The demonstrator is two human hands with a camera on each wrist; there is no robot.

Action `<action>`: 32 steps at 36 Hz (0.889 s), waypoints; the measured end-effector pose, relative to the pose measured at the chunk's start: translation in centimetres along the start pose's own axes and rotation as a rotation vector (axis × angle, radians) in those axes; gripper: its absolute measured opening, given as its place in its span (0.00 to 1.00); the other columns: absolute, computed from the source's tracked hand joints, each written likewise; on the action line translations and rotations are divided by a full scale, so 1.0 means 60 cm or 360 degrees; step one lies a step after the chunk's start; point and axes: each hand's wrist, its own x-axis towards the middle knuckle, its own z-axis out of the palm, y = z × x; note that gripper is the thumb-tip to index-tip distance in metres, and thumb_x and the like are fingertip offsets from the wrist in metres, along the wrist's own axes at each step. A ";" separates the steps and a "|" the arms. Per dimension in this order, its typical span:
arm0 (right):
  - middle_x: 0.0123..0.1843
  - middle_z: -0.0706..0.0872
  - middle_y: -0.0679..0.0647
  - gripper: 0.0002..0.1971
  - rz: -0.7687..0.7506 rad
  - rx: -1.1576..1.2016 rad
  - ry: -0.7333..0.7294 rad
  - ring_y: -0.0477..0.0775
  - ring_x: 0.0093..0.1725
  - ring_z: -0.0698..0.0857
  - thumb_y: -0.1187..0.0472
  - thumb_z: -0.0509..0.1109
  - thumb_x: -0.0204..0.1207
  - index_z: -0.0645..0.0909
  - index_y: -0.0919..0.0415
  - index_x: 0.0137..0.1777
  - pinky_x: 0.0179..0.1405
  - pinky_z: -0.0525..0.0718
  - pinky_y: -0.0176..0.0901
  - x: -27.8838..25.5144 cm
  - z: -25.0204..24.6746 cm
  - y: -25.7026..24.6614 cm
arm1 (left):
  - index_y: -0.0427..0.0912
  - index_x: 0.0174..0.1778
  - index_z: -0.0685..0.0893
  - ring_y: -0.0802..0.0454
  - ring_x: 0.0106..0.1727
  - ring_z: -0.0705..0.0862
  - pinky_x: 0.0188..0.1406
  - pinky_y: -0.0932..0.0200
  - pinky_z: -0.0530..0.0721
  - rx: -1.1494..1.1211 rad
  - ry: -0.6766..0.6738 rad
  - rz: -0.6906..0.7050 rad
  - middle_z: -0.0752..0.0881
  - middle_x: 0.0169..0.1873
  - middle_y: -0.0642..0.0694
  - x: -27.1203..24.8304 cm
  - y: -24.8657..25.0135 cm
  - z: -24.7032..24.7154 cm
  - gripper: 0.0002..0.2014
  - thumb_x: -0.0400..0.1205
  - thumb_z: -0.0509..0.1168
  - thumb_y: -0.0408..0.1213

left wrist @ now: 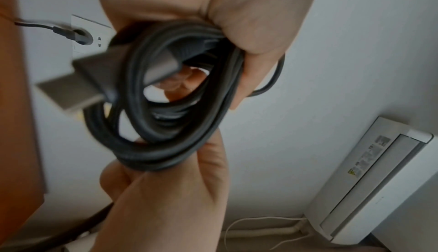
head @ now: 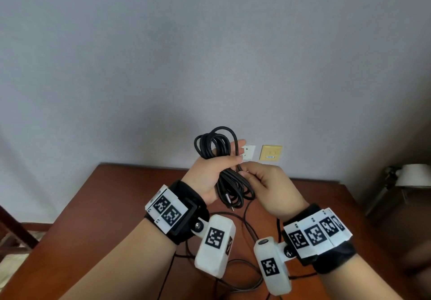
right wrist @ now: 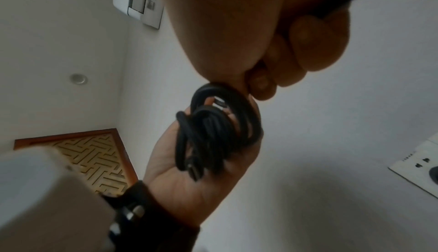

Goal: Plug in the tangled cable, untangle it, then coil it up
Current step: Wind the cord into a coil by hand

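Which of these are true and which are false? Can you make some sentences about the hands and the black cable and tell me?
1. The left hand holds the black cable in loops. True.
2. The right hand is flat on the table. False: it is raised, pinching a strand of the cable.
3. The white wall socket has a plug in it. True.
4. The cable lies in a pile on the table. False: the coil is held in the air.
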 end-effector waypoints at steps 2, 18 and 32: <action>0.40 0.89 0.49 0.11 0.0001 -0.0060 -0.0041 0.49 0.42 0.87 0.58 0.60 0.81 0.85 0.57 0.49 0.47 0.83 0.49 0.000 -0.002 0.001 | 0.41 0.55 0.87 0.56 0.33 0.87 0.34 0.61 0.86 0.0070 -0.0014 0.0007 0.87 0.45 0.46 -0.002 -0.006 0.004 0.14 0.82 0.60 0.24; 0.38 0.89 0.52 0.12 0.0027 0.0036 -0.0448 0.52 0.40 0.88 0.62 0.57 0.74 0.84 0.61 0.41 0.43 0.85 0.58 0.003 -0.001 -0.003 | 0.39 0.55 0.90 0.49 0.59 0.86 0.65 0.46 0.81 0.0339 -0.0037 -0.0054 0.88 0.56 0.40 0.001 -0.022 -0.006 0.12 0.78 0.69 0.35; 0.28 0.77 0.44 0.07 0.0377 0.0484 -0.0244 0.46 0.28 0.77 0.59 0.64 0.81 0.80 0.58 0.43 0.37 0.81 0.49 -0.009 0.021 0.036 | 0.42 0.43 0.84 0.58 0.25 0.81 0.25 0.66 0.82 -0.0523 0.0571 0.0439 0.83 0.22 0.51 0.010 0.025 -0.013 0.10 0.86 0.59 0.31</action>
